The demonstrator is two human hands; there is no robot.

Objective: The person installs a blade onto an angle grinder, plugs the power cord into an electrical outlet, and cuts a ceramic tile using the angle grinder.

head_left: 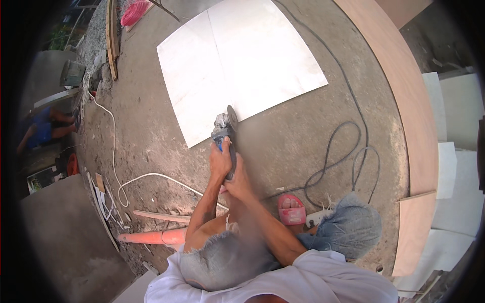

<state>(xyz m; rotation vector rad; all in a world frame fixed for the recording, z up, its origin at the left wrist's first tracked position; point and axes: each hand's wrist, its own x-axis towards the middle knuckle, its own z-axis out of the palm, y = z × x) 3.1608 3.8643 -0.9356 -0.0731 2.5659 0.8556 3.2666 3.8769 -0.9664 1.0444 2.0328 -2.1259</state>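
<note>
Both of my hands grip an angle grinder [222,130]. My left hand [219,160] is closed around its body just behind the head. Further back, my right hand [240,183] wraps the rear of the grinder. The upright grinder disc [232,118] stands at the near edge of a large white slab [197,86] lying on the ground. A thin dark line runs across the slab from its far edge toward the disc. Haze, perhaps dust, blurs the area right of the grinder and over my right forearm. I cannot tell if the disc is turning.
A black cord [348,86] loops over the concrete at right, near a pink slipper [291,209] and a white power strip [317,218]. A white cable [112,131] and an orange pipe [151,237] lie left. Plywood [394,96] borders the right side. Another person [48,126] is far left.
</note>
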